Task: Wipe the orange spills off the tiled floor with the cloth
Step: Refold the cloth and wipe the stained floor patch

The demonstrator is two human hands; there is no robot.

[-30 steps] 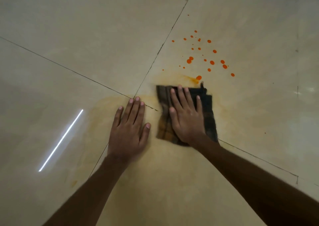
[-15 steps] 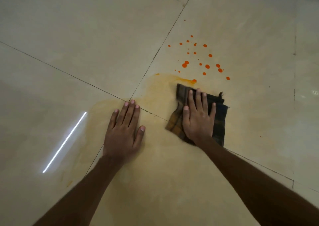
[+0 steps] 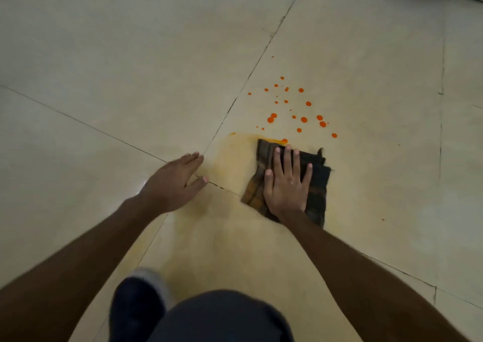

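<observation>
Your right hand (image 3: 286,185) lies flat on the cloth (image 3: 317,182), fingers straight and slightly spread. The palm presses down and nothing is gripped. The cloth is a dark plaid piece, folded, lying on the tiled floor (image 3: 104,54) just right of a grout line (image 3: 227,111). Its far edge touches a small orange puddle (image 3: 281,141). The orange spills (image 3: 303,119) sit as separate drops just beyond that edge, unwiped. A yellowish film (image 3: 230,158) covers the tile between your two hands and nearer you. Your left hand (image 3: 172,182) is open and holds nothing, fingers extended toward the tile joint. It is blurred, so contact with the floor cannot be confirmed. A dark shoe (image 3: 136,307) and trouser leg (image 3: 222,318) show at the lower edge.
</observation>
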